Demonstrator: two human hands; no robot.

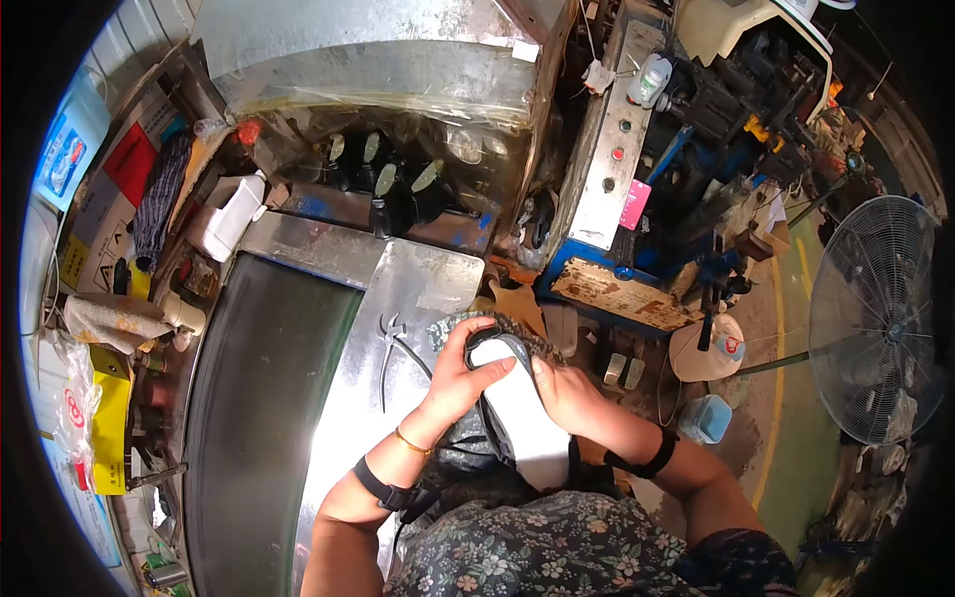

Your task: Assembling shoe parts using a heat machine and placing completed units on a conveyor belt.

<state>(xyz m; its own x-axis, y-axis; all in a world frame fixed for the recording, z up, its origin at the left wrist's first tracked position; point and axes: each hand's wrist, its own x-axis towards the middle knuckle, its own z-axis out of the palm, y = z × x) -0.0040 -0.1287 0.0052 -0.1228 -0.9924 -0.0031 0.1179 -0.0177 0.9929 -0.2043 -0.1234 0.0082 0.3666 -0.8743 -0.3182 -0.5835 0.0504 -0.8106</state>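
Close to my body I hold a shoe point(527, 423) with its white sole-shaped underside facing up and dark material around its edge. My left hand point(460, 376) grips one end of it, thumb pressed on the white surface. On the other side, my right hand point(575, 393) is closed on the edge near the same end, thumb at the rim. Dark patterned fabric lies behind and below the shoe; I cannot tell what it belongs to. A pair of pliers point(391, 330) with dark handles rests on the shiny metal tabletop point(428, 274), left of my left hand.
A dark conveyor belt point(259, 398) runs along the left. Several black shoe-shaped pieces point(398, 194) stand at the back beneath a metal hood point(378, 70). To the right are a machine with a control panel point(617, 149), a blue bucket point(705, 418) and a large fan point(880, 318).
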